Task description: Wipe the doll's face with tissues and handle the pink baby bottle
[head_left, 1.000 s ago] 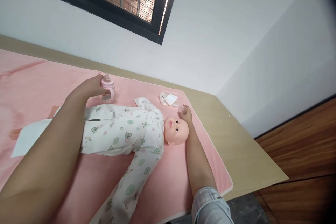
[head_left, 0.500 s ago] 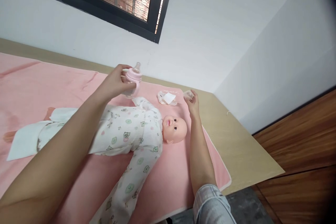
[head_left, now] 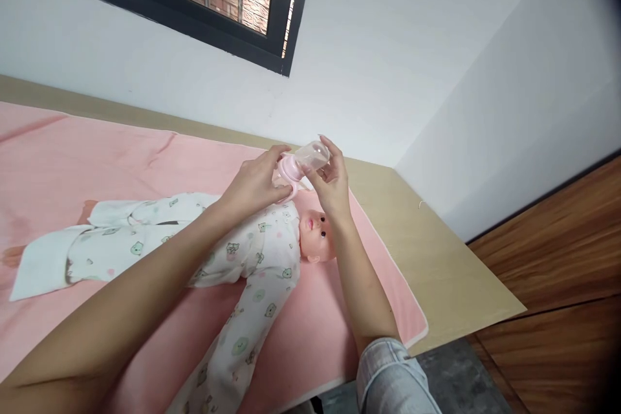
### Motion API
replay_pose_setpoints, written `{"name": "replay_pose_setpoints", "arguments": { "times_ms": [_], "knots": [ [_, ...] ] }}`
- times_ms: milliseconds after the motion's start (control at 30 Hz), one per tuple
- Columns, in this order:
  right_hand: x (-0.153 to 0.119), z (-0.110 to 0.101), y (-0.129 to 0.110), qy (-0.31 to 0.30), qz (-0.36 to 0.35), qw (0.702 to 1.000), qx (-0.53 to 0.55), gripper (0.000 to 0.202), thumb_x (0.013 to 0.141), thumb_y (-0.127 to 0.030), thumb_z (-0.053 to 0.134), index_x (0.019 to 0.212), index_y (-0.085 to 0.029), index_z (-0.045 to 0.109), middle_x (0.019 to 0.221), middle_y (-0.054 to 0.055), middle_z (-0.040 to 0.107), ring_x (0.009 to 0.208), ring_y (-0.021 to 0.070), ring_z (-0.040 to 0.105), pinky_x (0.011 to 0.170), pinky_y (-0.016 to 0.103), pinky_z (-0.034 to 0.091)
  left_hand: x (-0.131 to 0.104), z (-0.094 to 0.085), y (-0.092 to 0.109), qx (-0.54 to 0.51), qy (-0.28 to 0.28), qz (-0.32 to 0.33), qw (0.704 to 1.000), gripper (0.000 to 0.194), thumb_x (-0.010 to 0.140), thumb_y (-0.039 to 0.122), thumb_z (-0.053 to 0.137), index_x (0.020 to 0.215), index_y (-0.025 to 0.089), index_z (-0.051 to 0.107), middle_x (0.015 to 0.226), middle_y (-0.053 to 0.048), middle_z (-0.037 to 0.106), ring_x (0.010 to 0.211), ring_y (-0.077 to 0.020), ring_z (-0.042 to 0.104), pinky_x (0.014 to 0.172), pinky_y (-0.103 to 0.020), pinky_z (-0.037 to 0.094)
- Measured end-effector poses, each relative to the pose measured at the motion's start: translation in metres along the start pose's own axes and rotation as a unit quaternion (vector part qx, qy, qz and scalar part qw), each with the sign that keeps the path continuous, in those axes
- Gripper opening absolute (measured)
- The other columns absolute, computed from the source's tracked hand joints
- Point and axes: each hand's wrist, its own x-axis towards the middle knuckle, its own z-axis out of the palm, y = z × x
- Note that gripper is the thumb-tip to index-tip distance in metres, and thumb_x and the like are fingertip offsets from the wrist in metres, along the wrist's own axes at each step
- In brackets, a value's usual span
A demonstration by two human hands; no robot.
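A pink baby bottle point(head_left: 290, 169) is tilted above the doll's chest, with my left hand point(head_left: 259, 182) closed round its body and handle. My right hand point(head_left: 332, 176) grips a clear cap point(head_left: 313, 155), which sits over the top end of the bottle. Below my hands a bald baby doll point(head_left: 315, 239) lies on its back in patterned white clothes point(head_left: 259, 259), its head to the right. My right wrist hides part of the doll's head.
The doll lies on a pink blanket point(head_left: 310, 336) over a wooden table point(head_left: 417, 246). Behind the table stands a white wall point(head_left: 359, 65) with a dark-framed window point(head_left: 276, 32). Brown wood panels point(head_left: 557, 265) are at the right.
My left hand has carried the bottle to the right and tilted it. My right hand has brought the clear cap left onto the bottle's teat end, now covering it.
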Motion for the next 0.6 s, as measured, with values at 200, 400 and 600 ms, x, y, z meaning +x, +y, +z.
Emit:
{"name": "replay_pose_setpoints", "arguments": {
  "times_ms": [200,400,600],
  "knots": [
    [-0.004,0.004,-0.003,-0.047,0.005,0.998,-0.037,0.067,0.085,-0.057,0.063,0.144,-0.034,0.041,0.147,0.005,0.046,0.133,0.023,0.05,0.107,0.044,0.05,0.0,0.002,0.0,-0.007,0.012,0.02,1.0,0.06,0.077,0.031,0.062,0.134,0.021,0.046,0.127,-0.008,0.065,0.107,-0.0289,0.065,0.088,-0.037,0.05],
    [-0.01,0.012,-0.011,-0.061,0.017,0.997,-0.033,0.09,0.082,-0.056,0.068,0.155,-0.039,0.017,0.155,0.006,0.034,0.132,0.0253,0.05,0.102,0.047,0.054,-0.001,0.003,0.003,-0.005,0.014,0.018,1.0,0.065,0.078,0.034,0.064,0.138,0.019,0.043,0.125,-0.01,0.065,0.107,-0.0302,0.065,0.082,-0.036,0.051],
    [-0.008,0.006,-0.004,-0.044,-0.004,0.996,-0.081,0.088,0.088,-0.053,0.061,0.156,-0.039,0.007,0.155,0.008,0.034,0.131,0.0246,0.051,0.103,0.048,0.052,-0.002,0.006,0.002,0.009,0.004,0.027,1.0,0.069,0.083,0.047,0.064,0.142,0.02,0.04,0.129,-0.011,0.063,0.114,-0.0316,0.062,0.087,-0.038,0.049]
  ]
}}
